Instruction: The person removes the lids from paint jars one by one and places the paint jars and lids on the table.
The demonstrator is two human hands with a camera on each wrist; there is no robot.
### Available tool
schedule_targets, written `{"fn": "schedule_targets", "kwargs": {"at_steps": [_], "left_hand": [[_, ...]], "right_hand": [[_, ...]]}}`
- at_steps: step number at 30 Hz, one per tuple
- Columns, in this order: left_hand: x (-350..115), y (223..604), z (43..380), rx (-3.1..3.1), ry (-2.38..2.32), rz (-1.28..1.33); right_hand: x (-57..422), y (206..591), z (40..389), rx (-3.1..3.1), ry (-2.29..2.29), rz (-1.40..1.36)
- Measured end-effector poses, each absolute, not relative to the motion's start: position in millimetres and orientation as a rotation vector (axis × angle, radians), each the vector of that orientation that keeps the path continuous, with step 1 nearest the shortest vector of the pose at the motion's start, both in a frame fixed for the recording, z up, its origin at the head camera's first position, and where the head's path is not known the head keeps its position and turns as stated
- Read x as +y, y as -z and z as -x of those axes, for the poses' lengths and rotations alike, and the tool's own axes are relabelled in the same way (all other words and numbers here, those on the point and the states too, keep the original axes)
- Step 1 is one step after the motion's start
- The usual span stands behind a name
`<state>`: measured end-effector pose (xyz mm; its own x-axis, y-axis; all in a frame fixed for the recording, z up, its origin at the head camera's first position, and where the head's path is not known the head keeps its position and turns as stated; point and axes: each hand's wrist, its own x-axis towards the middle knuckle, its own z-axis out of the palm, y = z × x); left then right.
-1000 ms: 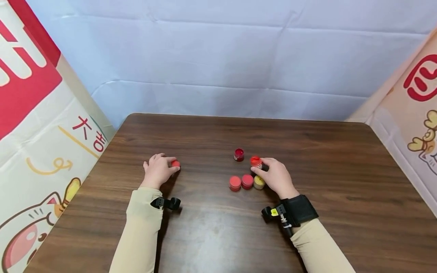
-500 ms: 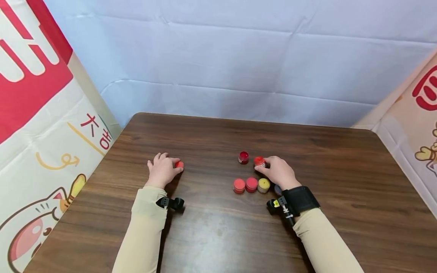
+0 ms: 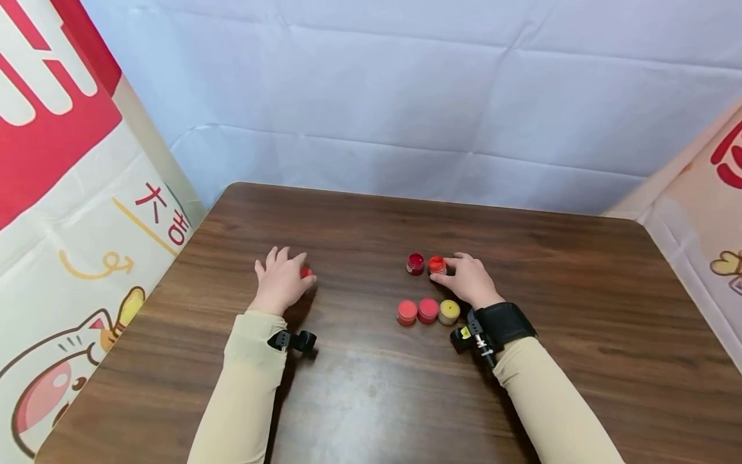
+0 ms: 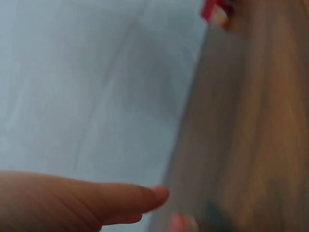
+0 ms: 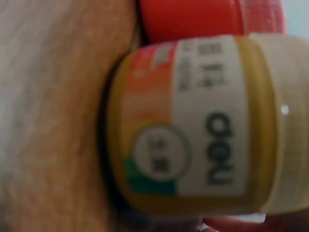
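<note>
In the head view my left hand [image 3: 282,281] is at the left of the table with fingers spread. A small round red piece [image 3: 305,272] lies partly hidden between its index finger and thumb; whether it is a jar or a lid I cannot tell. My right hand [image 3: 471,281] pinches an orange-red paint jar [image 3: 437,265] between thumb and fingers. Just left of that jar stands a dark red paint jar [image 3: 415,263]. Nearer me, a coral jar [image 3: 407,312], a pinkish-red jar [image 3: 428,310] and a yellow paint jar [image 3: 449,312] form a row.
The labelled yellow jar [image 5: 193,125] fills the right wrist view, a red jar [image 5: 193,19] behind it. A dark jar is mostly hidden under my right wrist. White cloth [image 3: 371,96] hangs behind the wooden table [image 3: 359,386], with printed cloth at both sides.
The orange-red jar in my right hand has moved left, closer to the dark red jar. My left fingers have spread from around the red piece. The head view has shifted slightly.
</note>
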<state>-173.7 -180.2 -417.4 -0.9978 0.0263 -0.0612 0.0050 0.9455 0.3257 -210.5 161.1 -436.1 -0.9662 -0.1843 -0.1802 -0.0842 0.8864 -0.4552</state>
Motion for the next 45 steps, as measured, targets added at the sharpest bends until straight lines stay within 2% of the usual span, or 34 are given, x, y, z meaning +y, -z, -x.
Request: {"fn": "schedule_targets", "kwargs": {"at_steps": [5, 8, 11, 22, 31, 39, 45], "left_hand": [[-135, 396, 162, 3.063, -0.534, -0.397], [-98, 396, 153, 2.964, -0.539, -0.671], [-69, 401, 144, 2.888, -0.48, -0.808], [-37, 426, 133, 3.04, -0.365, -0.814], [-39, 435, 135, 3.064, -0.428, -0.784], [-47, 429, 138, 3.042, -0.489, -0.761], [-61, 409, 137, 3.063, -0.63, -0.792]], "right_hand": [[158, 437, 213, 2.829, 0.632, 0.179], [161, 435, 213, 2.835, 0.601, 0.151], [162, 433, 213, 2.842, 0.58, 0.135], [170, 432, 214, 2.77, 0.485, 0.157], [185, 415, 185, 2.721, 0.766, 0.288], [178, 404, 163, 2.778, 0.976, 0.449], [167, 399, 154, 2.642, 1.208, 0.656]]}}
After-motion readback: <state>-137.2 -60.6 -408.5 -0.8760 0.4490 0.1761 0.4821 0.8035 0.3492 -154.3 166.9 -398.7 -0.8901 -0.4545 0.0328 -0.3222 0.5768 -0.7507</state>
